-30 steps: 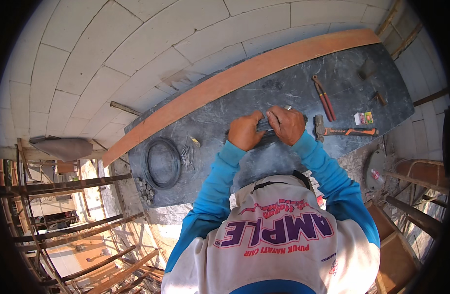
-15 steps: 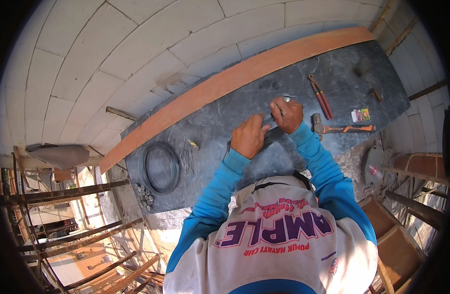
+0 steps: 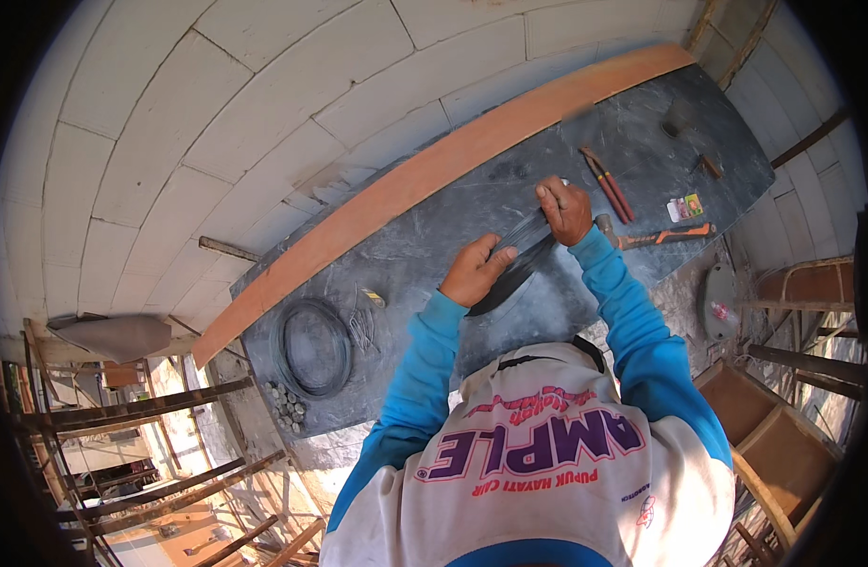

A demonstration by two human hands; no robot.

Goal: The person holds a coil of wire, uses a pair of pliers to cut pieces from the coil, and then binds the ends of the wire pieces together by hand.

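Between my hands, over the dark tabletop, is a bundle of thin grey wires [image 3: 524, 234], slanting up to the right. My left hand [image 3: 478, 270] is closed round its lower left part, the thumb lying along the strands. My right hand [image 3: 566, 212] grips the upper right end in a fist; a small pale tip shows above the fingers. Just right of that fist lie red-handled pincers [image 3: 608, 185] and a hammer [image 3: 653, 236] with an orange and black handle. Below the hands, a dark part of the bundle or its shadow hangs near my left wrist; I cannot tell which.
A long orange-brown plank [image 3: 434, 175] runs along the table's far edge by the pale block wall [image 3: 264, 123]. On the dark table [image 3: 415, 236] lie a wire coil [image 3: 311, 348], short loose wires [image 3: 361, 329], small grey lumps [image 3: 286, 408] and a small colourful packet [image 3: 685, 208].
The view has shifted slightly. My hands have drawn a little apart, and more of the wire bundle shows between them, fanned out. Both hands still grip it.
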